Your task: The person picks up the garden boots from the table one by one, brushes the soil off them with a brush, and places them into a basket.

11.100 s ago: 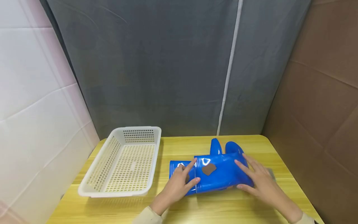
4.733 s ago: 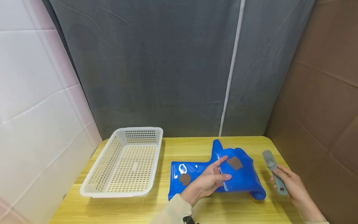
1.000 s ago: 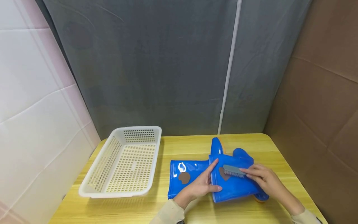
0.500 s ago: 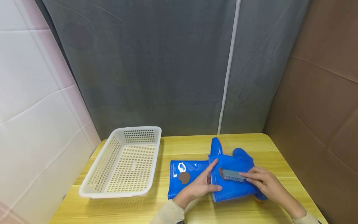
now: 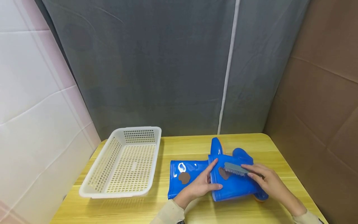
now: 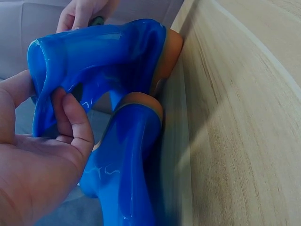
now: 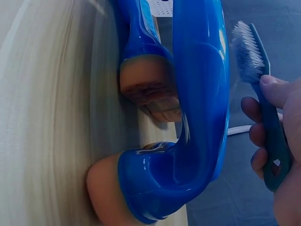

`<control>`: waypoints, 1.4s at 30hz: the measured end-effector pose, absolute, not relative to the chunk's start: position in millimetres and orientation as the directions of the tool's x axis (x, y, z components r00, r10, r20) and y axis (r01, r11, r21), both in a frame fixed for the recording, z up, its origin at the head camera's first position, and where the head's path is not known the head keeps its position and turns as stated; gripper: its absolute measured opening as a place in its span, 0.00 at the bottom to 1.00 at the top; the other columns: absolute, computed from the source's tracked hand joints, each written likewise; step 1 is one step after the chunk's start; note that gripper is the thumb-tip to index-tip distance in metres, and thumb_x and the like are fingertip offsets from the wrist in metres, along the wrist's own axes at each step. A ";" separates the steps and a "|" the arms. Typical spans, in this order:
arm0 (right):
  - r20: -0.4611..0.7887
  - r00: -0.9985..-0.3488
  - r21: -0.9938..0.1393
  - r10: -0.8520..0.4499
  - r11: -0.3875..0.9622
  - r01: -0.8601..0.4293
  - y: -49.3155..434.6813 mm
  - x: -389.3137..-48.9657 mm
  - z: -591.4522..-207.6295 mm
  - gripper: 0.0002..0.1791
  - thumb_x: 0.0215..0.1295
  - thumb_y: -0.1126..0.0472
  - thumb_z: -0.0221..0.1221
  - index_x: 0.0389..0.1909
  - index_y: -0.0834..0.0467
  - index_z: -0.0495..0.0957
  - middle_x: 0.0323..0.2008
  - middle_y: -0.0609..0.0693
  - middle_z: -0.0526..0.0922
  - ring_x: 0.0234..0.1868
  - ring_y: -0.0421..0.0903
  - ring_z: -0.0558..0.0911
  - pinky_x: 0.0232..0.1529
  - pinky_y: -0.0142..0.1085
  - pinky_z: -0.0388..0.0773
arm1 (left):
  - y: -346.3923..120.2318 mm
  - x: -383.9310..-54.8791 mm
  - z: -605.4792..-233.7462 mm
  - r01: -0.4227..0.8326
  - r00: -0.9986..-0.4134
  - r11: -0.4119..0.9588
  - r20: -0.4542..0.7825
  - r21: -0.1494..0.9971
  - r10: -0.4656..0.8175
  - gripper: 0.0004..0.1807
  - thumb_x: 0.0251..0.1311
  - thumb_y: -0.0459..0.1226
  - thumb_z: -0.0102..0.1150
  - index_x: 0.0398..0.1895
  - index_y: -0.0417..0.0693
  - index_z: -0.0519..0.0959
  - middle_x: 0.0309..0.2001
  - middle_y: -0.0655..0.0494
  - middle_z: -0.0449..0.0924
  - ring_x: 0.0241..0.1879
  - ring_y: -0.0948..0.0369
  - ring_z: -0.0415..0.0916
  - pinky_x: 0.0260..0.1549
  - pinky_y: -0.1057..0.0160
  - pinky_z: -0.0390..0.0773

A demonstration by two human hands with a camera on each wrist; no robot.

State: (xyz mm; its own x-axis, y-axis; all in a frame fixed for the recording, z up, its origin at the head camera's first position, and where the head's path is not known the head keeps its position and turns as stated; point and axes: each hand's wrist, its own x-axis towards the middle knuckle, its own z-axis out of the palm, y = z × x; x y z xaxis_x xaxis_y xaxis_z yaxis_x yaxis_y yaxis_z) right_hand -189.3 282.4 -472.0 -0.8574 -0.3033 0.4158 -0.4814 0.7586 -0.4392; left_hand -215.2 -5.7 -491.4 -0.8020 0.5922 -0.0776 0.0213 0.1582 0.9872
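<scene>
Currently, right of the basket [image 5: 120,195], the left hand [image 5: 199,186] grips the upper boot [image 5: 237,188] by its cuff [image 5: 215,195]; the right hand [image 5: 267,183] holds the brush [image 5: 235,169] near that boot's brown patch [image 5: 223,174]. The lower boot [image 5: 195,169], nearer the basket, bears another patch [image 5: 184,178]; brushing appears unfinished.

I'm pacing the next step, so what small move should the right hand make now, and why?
Probably have the right hand lower the brush onto the brown patch: the right wrist view shows the bristles apart from the boot, while the left hand grips its open end.
</scene>
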 end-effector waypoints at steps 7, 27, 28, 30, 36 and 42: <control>0.428 -0.854 -0.413 -0.296 0.776 -0.477 278.5 -197.0 -468.2 0.20 0.69 0.59 0.60 0.60 0.44 0.79 0.52 0.46 0.86 0.51 0.52 0.84 0.50 0.52 0.84 | -6.1 -215.4 -489.7 0.029 -0.800 0.160 -0.073 0.987 0.596 0.48 0.63 0.43 0.64 0.77 0.78 0.45 0.79 0.52 0.53 0.74 0.49 0.63 0.68 0.50 0.71; 0.387 -0.861 -0.411 -0.329 0.775 -0.480 275.6 -220.6 -459.3 0.18 0.69 0.58 0.59 0.59 0.43 0.81 0.46 0.46 0.85 0.49 0.50 0.82 0.50 0.55 0.82 | -5.5 -214.9 -488.2 0.034 -0.802 0.158 -0.067 0.987 0.594 0.49 0.62 0.44 0.65 0.77 0.78 0.44 0.78 0.53 0.54 0.75 0.49 0.61 0.69 0.49 0.69; 0.386 -0.860 -0.407 -0.332 0.775 -0.482 275.4 -221.3 -459.4 0.18 0.69 0.57 0.59 0.59 0.43 0.81 0.46 0.46 0.85 0.49 0.49 0.81 0.50 0.54 0.82 | -5.6 -214.6 -488.1 0.034 -0.802 0.157 -0.067 0.987 0.594 0.49 0.62 0.43 0.65 0.78 0.77 0.44 0.78 0.53 0.54 0.75 0.49 0.61 0.69 0.49 0.70; 0.390 -0.856 -0.393 -0.339 0.780 -0.488 275.3 -222.5 -460.0 0.18 0.69 0.57 0.60 0.58 0.41 0.81 0.44 0.43 0.85 0.47 0.44 0.80 0.49 0.49 0.83 | -5.4 -214.4 -488.0 0.032 -0.797 0.143 -0.061 0.989 0.601 0.49 0.63 0.43 0.64 0.78 0.76 0.44 0.78 0.52 0.56 0.74 0.49 0.63 0.69 0.49 0.70; 0.400 -0.842 -0.381 -0.362 0.770 -0.511 275.6 -223.2 -462.8 0.18 0.69 0.59 0.60 0.57 0.39 0.81 0.41 0.36 0.83 0.42 0.33 0.77 0.43 0.33 0.80 | -4.3 -214.1 -487.9 0.008 -0.783 0.100 -0.056 0.995 0.619 0.49 0.63 0.40 0.64 0.79 0.70 0.43 0.75 0.49 0.62 0.71 0.49 0.67 0.67 0.51 0.72; 0.406 -0.829 -0.395 -0.385 0.744 -0.539 275.8 -221.8 -463.7 0.18 0.68 0.60 0.60 0.57 0.41 0.82 0.35 0.34 0.80 0.38 0.30 0.74 0.40 0.30 0.79 | -4.5 -214.7 -488.0 0.007 -0.783 0.103 -0.058 0.995 0.619 0.49 0.63 0.40 0.63 0.79 0.69 0.43 0.75 0.49 0.62 0.71 0.50 0.68 0.67 0.51 0.72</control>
State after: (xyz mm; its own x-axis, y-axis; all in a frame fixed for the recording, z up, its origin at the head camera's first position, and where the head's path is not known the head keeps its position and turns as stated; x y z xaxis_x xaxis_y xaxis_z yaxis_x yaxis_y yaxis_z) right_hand -221.8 275.8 -463.7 -0.8288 -0.3850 0.4061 -0.5391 0.7439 -0.3949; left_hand -214.7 -4.5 -488.0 -0.7829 0.6194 -0.0581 0.0073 0.1026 0.9947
